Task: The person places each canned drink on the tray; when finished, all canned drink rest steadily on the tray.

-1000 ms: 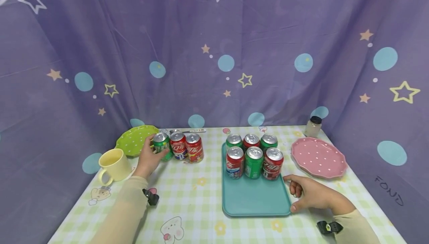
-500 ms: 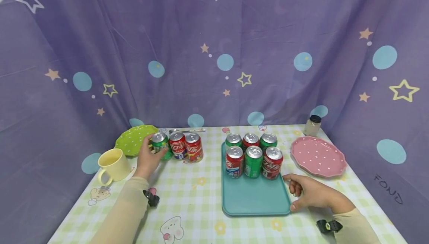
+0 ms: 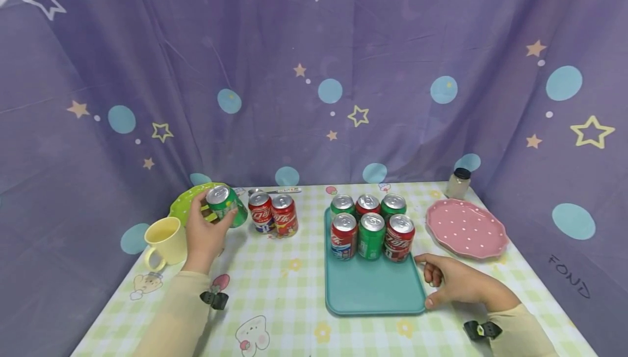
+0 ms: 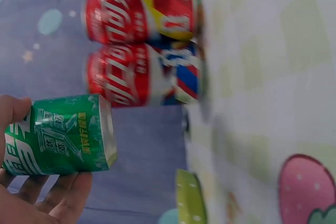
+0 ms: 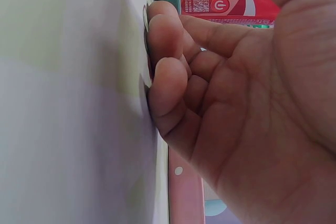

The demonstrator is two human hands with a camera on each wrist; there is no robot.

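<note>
In the head view my left hand [image 3: 206, 237] grips a green soda can [image 3: 227, 207], which tilts and is held up off the tablecloth. The left wrist view shows fingers and thumb wrapped round this can [image 4: 63, 135], its base bare. Two red cola cans [image 3: 260, 212] stand together just right of it. My right hand [image 3: 461, 283] rests beside the teal tray [image 3: 373, 291], thumb and index fingertip at its right edge, other fingers bent against the cloth. On the tray, red and green cans [image 3: 371, 237] stand in two rows at the back.
A yellow mug [image 3: 167, 240] stands left of my left arm, and a green dotted plate [image 3: 181, 204] lies behind that hand. A spoon [image 3: 279, 191] lies at the back edge. At right are a pink dotted plate [image 3: 466, 229] and a black-lidded jar [image 3: 458, 183].
My left hand has lifted the green can off the cloth, moving it left and tilting it away from the two red cans. The right hand and tray stay put.
</note>
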